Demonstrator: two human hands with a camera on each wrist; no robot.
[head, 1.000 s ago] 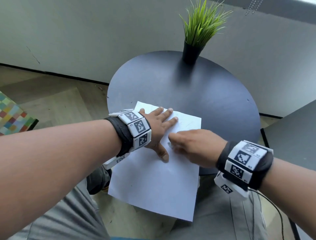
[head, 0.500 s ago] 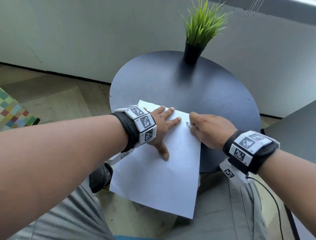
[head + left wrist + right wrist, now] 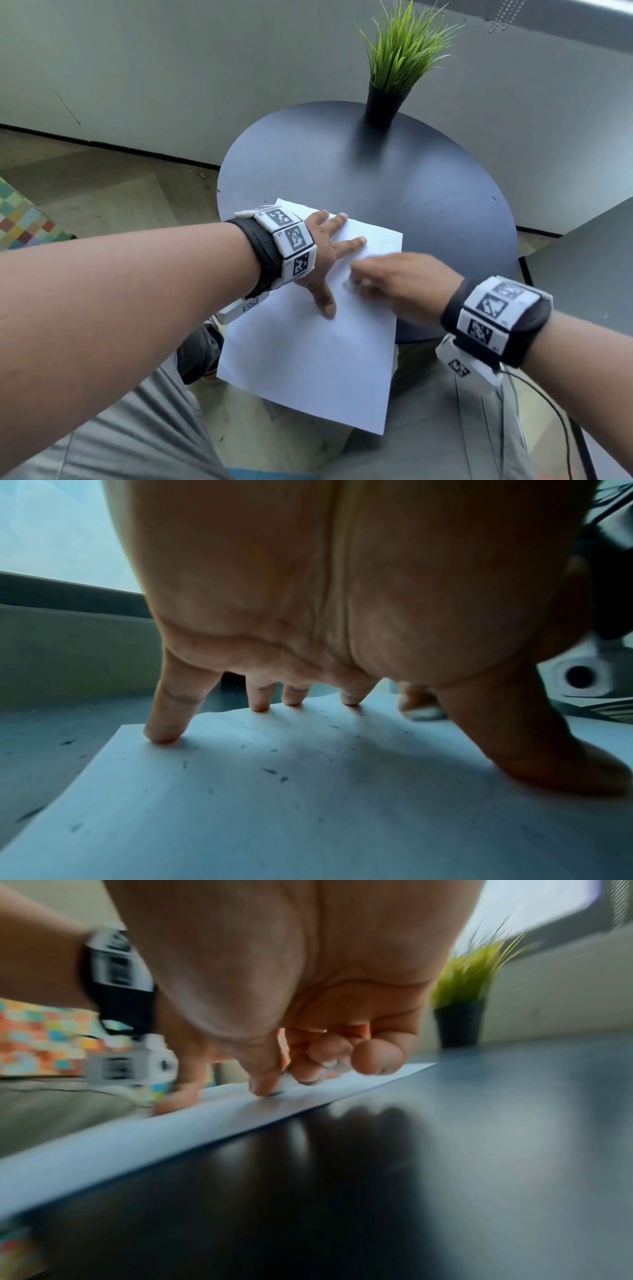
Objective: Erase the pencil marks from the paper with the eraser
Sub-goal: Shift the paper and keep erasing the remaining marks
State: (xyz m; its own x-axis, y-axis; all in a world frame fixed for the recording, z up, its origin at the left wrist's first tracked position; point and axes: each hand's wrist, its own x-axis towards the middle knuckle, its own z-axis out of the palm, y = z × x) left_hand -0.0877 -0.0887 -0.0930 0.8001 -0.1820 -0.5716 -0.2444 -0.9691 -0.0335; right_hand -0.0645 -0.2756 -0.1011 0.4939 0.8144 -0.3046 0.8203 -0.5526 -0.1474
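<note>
A white sheet of paper (image 3: 308, 359) lies on the round dark table (image 3: 394, 192), its near half hanging over the edge above my lap. My left hand (image 3: 329, 260) presses flat on the sheet with fingers spread; the left wrist view shows its fingertips (image 3: 164, 734) on the paper (image 3: 308, 818). My right hand (image 3: 397, 277), blurred by motion, pinches a small pale eraser (image 3: 358, 283) against the sheet just right of the left thumb. The eraser (image 3: 421, 713) also shows in the left wrist view. Faint pencil marks (image 3: 382, 241) remain near the far right corner. Dark eraser crumbs (image 3: 270, 771) dot the paper.
A potted green grass plant (image 3: 394, 68) stands at the table's far edge. A second dark tabletop (image 3: 589, 274) is close on the right. A colourful checked object (image 3: 24, 222) lies on the floor at left. A cable (image 3: 548, 404) trails from the right wristband.
The right hand swung from the paper's middle out to its right edge and has come back left, beside the left thumb. The left hand stays pressed on the sheet.
</note>
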